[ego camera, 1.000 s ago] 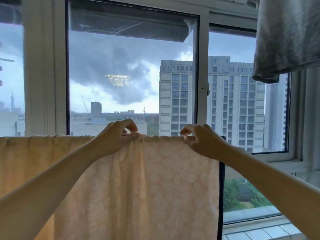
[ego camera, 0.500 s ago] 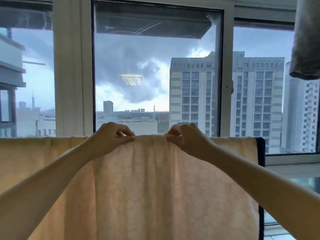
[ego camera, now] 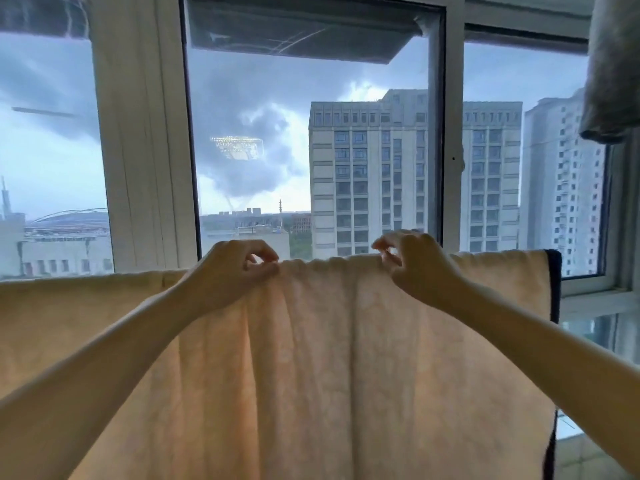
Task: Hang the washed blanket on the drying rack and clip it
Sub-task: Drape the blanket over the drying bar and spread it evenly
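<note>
One peach blanket (ego camera: 311,358), draped, creased, dark-edged

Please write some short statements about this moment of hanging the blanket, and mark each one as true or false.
1. Both hands are at the top edge of the blanket. True: the left hand and the right hand are both at the top edge of the blanket, fingers curled.
2. The blanket is dark grey all over. False: it is pale peach, with a dark trim down its right edge.
3. A grey cloth hangs at the upper right. True: the grey cloth hangs there, above the blanket.
4. Only trees show through the window. False: tall buildings stand outside.
</note>
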The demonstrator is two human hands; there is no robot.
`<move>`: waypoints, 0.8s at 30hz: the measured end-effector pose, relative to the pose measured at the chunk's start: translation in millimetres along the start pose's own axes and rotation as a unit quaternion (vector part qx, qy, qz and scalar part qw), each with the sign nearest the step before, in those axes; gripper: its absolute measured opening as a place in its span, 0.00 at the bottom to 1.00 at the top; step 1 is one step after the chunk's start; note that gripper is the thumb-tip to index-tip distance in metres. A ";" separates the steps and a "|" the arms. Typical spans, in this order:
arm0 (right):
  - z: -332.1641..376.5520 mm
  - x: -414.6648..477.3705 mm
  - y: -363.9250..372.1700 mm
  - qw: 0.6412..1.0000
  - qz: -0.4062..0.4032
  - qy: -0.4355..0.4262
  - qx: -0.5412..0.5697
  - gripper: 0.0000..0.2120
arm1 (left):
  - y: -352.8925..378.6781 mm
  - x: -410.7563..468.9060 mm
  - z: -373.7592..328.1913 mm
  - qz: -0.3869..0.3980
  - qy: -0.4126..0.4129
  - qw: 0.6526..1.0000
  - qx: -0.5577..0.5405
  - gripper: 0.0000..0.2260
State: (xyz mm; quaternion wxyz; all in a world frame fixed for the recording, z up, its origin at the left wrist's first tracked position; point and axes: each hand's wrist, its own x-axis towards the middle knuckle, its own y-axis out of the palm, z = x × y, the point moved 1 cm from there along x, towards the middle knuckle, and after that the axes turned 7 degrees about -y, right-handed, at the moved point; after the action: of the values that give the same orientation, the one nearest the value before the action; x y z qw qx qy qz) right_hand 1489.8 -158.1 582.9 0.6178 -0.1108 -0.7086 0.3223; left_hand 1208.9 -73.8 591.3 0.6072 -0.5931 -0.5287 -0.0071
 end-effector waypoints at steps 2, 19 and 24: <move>20.3 7.2 12.5 0.999 0.016 -0.027 0.013 0.10 | -5.0 -6.4 12.3 -0.006 -0.011 1.000 0.004 0.05; 43.2 33.6 37.3 0.996 0.007 0.049 -0.080 0.11 | -31.0 -31.5 42.4 -0.018 -0.039 0.999 0.013 0.10; 50.8 35.3 34.8 0.999 -0.020 0.039 -0.026 0.06 | -26.4 -23.9 26.5 -0.015 -0.020 1.000 -0.004 0.06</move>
State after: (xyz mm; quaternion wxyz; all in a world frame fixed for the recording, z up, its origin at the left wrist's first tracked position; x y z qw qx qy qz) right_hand 1425.8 -128.0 589.2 0.6482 -0.1246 -0.6944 0.2867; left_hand 1164.8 -77.1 587.6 0.5936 -0.5876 -0.5498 -0.0062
